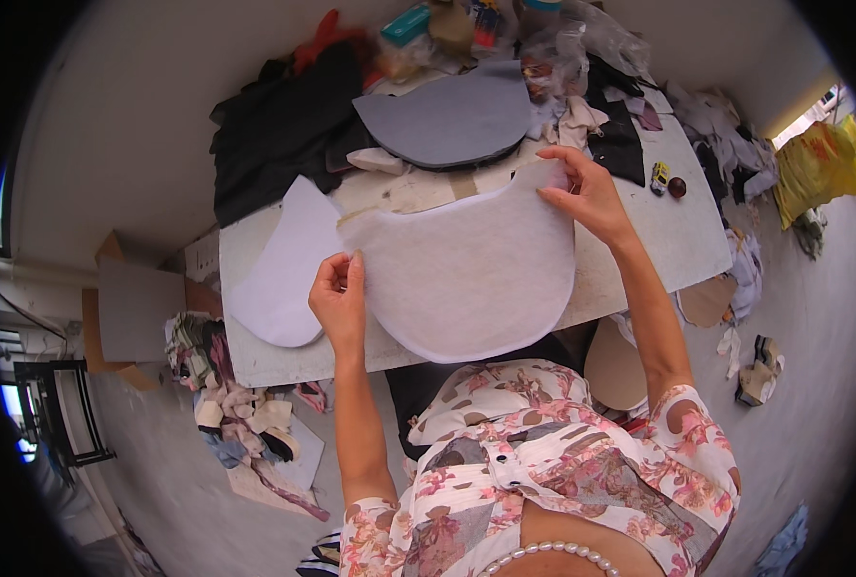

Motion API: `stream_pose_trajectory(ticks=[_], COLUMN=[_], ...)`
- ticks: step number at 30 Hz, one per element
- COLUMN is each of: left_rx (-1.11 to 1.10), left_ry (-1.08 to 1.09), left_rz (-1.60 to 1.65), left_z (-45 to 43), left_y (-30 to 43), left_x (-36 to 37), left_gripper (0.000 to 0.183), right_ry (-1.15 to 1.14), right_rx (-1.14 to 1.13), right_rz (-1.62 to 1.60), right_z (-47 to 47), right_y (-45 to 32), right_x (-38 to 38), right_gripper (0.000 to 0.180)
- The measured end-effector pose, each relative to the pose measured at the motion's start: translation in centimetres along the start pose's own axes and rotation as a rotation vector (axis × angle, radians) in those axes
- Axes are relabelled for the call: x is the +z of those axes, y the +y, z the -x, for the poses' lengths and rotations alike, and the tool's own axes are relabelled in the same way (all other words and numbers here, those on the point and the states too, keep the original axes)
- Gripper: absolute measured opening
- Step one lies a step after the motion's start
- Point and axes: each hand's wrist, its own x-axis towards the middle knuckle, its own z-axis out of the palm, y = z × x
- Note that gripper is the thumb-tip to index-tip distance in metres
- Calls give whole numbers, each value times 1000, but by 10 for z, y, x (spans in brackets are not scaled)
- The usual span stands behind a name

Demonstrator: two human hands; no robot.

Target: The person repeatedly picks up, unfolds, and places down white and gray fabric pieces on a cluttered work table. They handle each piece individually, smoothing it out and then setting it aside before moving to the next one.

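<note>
Between my hands is a large curved panel of off-white fabric (471, 274) with a white edge, its rounded side towards me. My left hand (340, 292) pinches its left edge between thumb and fingers. At the upper right corner, my right hand (579, 189) grips the panel, thumb and index finger visible on it. A white cut piece (283, 281) of similar curved outline lies flat on the table to the left, partly covered by the panel. Farther back rests a stack of grey curved pieces (449, 119).
Black cloth (283, 137) is heaped at the table's (658, 267) back left. Clear plastic bags (601, 36) and scraps crowd the back. A toy car (660, 177) and a dark round object (677, 187) sit at right. Fabric scraps (247, 425) and a cardboard box (139, 310) stand on the left.
</note>
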Motion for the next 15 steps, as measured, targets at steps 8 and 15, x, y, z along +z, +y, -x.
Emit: stream_pose_trajectory(ticks=[8, 15], left_rx=[-21, 605], left_ry=[-33, 52], left_rz=[-39, -461], left_z=[-7, 7], left_y=[-16, 20], left_x=[-4, -4], left_gripper=[23, 48], right_ry=[9, 250], right_rx=[4, -450], right_rz=[317, 821], right_z=[-2, 25], right_y=[-5, -46], right_x=[0, 12], right_gripper=[56, 61])
